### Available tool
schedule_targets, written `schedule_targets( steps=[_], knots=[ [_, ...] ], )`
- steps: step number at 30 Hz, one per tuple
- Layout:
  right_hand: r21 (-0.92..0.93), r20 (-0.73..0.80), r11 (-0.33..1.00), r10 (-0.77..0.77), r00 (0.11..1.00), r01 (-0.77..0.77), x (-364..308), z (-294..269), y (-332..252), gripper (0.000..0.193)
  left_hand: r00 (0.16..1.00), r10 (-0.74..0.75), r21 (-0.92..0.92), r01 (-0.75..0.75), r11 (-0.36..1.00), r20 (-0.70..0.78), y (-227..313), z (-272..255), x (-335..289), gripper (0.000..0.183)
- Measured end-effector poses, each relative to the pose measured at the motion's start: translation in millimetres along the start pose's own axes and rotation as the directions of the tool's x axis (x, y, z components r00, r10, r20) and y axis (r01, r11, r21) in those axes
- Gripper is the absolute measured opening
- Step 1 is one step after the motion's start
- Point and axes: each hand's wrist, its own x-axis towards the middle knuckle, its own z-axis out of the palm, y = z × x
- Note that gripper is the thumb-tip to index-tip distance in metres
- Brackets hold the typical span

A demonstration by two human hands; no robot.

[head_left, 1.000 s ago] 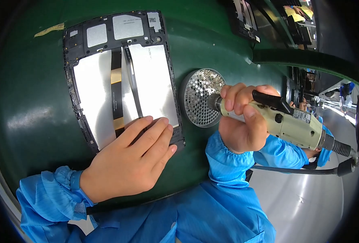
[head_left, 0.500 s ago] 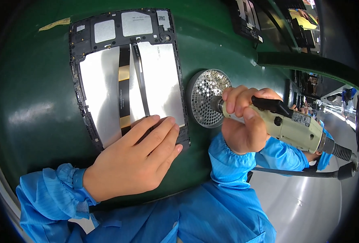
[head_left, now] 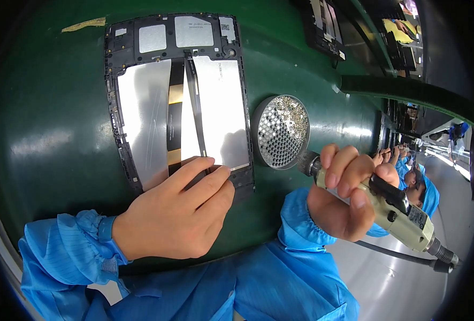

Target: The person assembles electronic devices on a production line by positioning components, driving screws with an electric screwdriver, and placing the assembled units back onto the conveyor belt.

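Note:
A partly assembled tablet (head_left: pixel 140 101), with a black frame and silver plates, lies on the green work surface. A dark flat ribbon cable (head_left: pixel 196 101) runs down its middle beside a black and gold strip (head_left: pixel 175 112). My left hand (head_left: pixel 175 214) rests on the tablet's near end, fingers extended and touching it; what lies beneath them is hidden. My right hand (head_left: pixel 346 187) is wrapped round a cream electric screwdriver (head_left: pixel 408 227) with a black lever. Its tip points toward a round dish of small screws (head_left: pixel 290 120), just off its near right rim.
Another device frame (head_left: pixel 325 27) lies at the far right. A green curved bar (head_left: pixel 408 91) crosses the right side. A yellowish strip (head_left: pixel 84 24) is on the surface at the far left. Co-workers in blue (head_left: pixel 427 190) sit along the right.
My right hand has drawn the screwdriver away from the screw dish, toward me and to the right. My left hand stays on the tablet, its fingers slightly shifted. The view has moved a little.

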Motion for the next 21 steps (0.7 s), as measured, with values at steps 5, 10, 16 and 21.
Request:
schedule_targets(
  steps=[5, 10, 16, 21],
  knots=[
    [0.005, -0.105, 1.0, 0.006, 0.994, -0.006, 5.0, 0.2, 30.1, 0.041, 1.0, -0.012, 0.02, 0.011, 1.0, 0.02, -0.5, -2.1, 1.6, 0.009],
    [0.052, -0.131, 0.997, 0.06, 0.99, -0.054, 7.2, -5.6, 42.0, 0.039, 1.0, -0.001, 0.029, 0.001, 1.0, 0.014, -1.8, -3.7, 0.7, 0.008],
    [0.037, -0.147, 0.995, 0.095, 0.985, -0.091, 6.1, -3.3, 42.1, 0.038, 1.0, 0.001, 0.031, -0.002, 1.0, 0.015, -1.6, -4.7, 0.2, 0.008],
    [0.052, -0.13, 0.993, 0.108, 0.986, -0.102, 6.4, -3.9, 42.0, 0.037, 1.0, -0.001, 0.034, 0.0, 0.999, 0.011, -2.3, -3.7, 0.6, 0.009]
  ],
)
